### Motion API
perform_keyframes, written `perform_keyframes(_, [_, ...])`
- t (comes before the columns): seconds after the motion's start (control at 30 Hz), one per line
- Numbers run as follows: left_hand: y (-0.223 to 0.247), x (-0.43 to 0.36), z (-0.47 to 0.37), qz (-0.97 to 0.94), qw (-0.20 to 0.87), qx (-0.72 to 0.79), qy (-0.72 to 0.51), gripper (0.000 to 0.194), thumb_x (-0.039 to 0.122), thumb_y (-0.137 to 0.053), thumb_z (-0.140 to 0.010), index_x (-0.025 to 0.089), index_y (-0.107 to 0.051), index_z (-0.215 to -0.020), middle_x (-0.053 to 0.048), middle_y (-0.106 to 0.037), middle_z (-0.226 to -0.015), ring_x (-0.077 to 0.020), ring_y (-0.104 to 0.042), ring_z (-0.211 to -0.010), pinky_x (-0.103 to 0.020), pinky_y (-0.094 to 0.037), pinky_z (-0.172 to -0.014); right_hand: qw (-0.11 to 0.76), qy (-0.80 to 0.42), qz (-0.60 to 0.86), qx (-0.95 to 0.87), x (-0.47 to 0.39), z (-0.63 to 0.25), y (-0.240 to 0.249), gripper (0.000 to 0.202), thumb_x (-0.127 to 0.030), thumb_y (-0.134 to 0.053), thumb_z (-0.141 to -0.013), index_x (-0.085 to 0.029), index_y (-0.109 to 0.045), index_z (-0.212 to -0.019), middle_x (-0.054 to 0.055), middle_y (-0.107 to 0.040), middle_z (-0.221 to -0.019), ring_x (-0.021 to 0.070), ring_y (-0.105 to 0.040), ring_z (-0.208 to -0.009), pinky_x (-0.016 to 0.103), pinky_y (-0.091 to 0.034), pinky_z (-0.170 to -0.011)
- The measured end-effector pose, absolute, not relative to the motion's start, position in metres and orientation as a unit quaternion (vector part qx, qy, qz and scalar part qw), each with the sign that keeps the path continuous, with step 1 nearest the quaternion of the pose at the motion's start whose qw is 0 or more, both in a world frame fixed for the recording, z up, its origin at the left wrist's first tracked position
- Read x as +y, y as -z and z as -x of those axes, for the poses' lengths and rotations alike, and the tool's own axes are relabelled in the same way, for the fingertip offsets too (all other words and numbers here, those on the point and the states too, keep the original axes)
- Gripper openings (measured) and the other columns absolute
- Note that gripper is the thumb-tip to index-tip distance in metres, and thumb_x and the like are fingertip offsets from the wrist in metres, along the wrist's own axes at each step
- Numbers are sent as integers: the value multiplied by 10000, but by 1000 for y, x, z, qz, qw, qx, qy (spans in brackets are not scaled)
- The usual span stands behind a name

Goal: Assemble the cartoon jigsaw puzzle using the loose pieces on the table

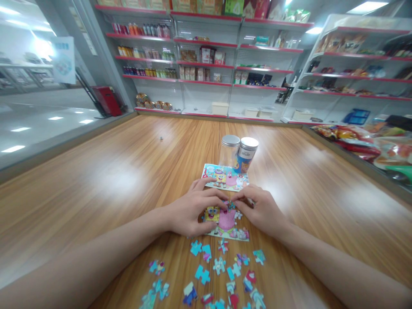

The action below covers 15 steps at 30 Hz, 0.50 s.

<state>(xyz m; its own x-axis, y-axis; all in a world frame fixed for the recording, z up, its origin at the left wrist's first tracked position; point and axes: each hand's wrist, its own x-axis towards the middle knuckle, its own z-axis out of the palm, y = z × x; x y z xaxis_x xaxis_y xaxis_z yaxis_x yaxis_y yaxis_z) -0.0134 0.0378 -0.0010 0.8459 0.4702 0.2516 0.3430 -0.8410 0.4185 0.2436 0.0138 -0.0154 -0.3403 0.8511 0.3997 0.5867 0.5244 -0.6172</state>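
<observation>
A partly joined jigsaw puzzle (227, 221) with a yellow and a pink cartoon figure lies on the wooden table in front of me. My left hand (195, 208) rests over its left side, thumb and fingers apart, touching the puzzle. At the upper right edge of the puzzle, my right hand (262, 210) pinches a small puzzle piece (231, 205), partly hidden by the fingertips. Just beyond both hands lies a picture sheet (231, 180) with the same figures. Several loose puzzle pieces (202, 274), many light blue, are scattered on the near side.
Behind the picture sheet stand a clear jar (229, 152) with a silver lid and a blue-labelled can (246, 156). A tiny object (161, 138) sits farther left on the table (128, 171). Stocked shelves (206, 40) line the back; packaged goods (357, 143) lie at the right.
</observation>
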Motion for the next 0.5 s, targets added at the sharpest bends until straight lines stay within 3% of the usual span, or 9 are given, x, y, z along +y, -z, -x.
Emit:
perform_keyframes(0.3, [1,37,13,-946,170,209,-180,436,281,-697,-789,274,-657,-1223,-29,-588,-1409,-335,-410,-1391,-581,-74,-1271,351,-184,449,-801,14,-243,14,102,-154,-682,-872,-222,-758,-880,14,-671,-772,157,-591,-710,287,-453,-661])
perform_keyframes(0.5, [1,38,13,-947,165,208,-182,404,293,-706,-790,265,-670,-1191,-47,-574,-1413,-343,-411,-1390,-585,-102,-1269,343,-168,424,-821,14,-243,15,130,-138,-678,-879,-236,-760,-901,4,-646,-725,162,-574,-712,294,-440,-677])
